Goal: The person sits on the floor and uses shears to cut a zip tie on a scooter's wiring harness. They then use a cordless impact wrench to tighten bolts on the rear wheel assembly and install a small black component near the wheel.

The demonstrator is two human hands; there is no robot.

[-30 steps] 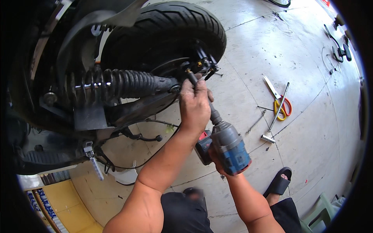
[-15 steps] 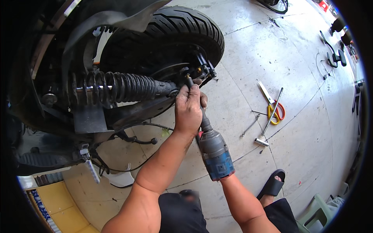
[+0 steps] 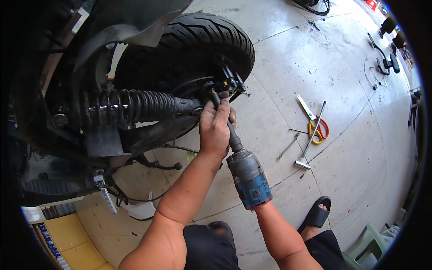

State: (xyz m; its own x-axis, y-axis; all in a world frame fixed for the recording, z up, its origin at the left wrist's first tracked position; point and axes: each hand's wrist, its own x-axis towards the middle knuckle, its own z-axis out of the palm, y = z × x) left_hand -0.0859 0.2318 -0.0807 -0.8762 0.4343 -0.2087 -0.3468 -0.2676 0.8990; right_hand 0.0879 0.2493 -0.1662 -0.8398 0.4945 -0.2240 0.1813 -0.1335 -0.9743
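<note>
My right hand (image 3: 263, 208) holds a blue and grey cordless impact wrench (image 3: 250, 180) from beneath; the tool's body hides most of its fingers. From the nose of the wrench a long dark socket extension (image 3: 233, 138) runs up toward the wheel hub. My left hand (image 3: 214, 129) is closed around the extension's far part, beside the lower end of a coil-spring shock absorber (image 3: 144, 105). The extension's tip meets a dark fitting (image 3: 209, 85) near the hub of the black-tyred wheel (image 3: 218, 36). Exactly how the tip seats there is too small to tell.
On the floor to the right lie scissors (image 3: 312, 118) with red and yellow handles, a metal rod (image 3: 315, 128), a thin rod (image 3: 289, 147) and a short socket (image 3: 302, 165). A green plastic stool (image 3: 370, 245) stands lower right. A cable (image 3: 148, 198) hangs below the vehicle.
The view has shifted slightly, and the wrench appears a little to the left. Both hands keep their hold on the wrench and extension.
</note>
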